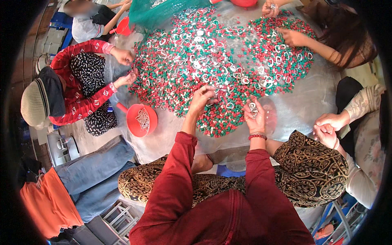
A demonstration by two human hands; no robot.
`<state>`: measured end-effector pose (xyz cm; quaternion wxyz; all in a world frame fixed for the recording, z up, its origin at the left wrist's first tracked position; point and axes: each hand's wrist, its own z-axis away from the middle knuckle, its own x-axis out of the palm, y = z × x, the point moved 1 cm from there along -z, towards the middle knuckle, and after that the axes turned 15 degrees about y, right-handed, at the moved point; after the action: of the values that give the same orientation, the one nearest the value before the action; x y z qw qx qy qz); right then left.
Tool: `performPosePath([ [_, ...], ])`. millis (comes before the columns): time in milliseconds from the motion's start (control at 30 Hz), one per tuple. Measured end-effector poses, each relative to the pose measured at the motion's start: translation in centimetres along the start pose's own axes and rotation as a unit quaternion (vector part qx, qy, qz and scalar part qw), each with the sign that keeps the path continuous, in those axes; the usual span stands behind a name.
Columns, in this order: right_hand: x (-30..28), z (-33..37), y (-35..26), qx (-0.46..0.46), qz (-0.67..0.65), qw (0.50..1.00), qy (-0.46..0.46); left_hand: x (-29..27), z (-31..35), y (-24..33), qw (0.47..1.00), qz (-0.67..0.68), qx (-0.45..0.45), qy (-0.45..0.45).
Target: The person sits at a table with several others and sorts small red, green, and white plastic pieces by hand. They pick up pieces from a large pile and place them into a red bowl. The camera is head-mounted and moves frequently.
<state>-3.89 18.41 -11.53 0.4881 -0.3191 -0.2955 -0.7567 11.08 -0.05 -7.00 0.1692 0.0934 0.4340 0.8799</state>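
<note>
A broad pile of small red, green and white pieces lies before me, with many whitish D-shaped rings scattered through it. Over the pile's near part, my left hand has its fingers bent together in a pinch; what is between the fingertips is too small to make out. My right hand is palm up at the pile's near right edge, fingers curled round several pale rings. A beaded red bracelet circles that wrist.
A red plastic scoop holding more rings stands left of my left arm. Co-workers' hands reach in from the left, others from the far right. A person's clasped hands are at right. Green netting lies at the back.
</note>
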Motion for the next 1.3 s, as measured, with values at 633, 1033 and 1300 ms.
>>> performPosePath([
  [633, 0.4, -0.5, 0.3, -0.064, -0.036, 0.994, 0.081, 6.7, -0.7, 2.0, 0.813, -0.488, 0.315, 0.043],
  [1033, 2.2, 0.0, 0.2, -0.012, 0.07, 0.99, 0.12, 9.7, 2.5, 4.9, 0.82, -0.453, 0.318, -0.148],
  [1300, 0.0, -0.8, -1.5, -0.037, 0.018, 0.995, 0.092, 11.4, -1.7, 2.3, 0.837, -0.466, 0.281, 0.049],
])
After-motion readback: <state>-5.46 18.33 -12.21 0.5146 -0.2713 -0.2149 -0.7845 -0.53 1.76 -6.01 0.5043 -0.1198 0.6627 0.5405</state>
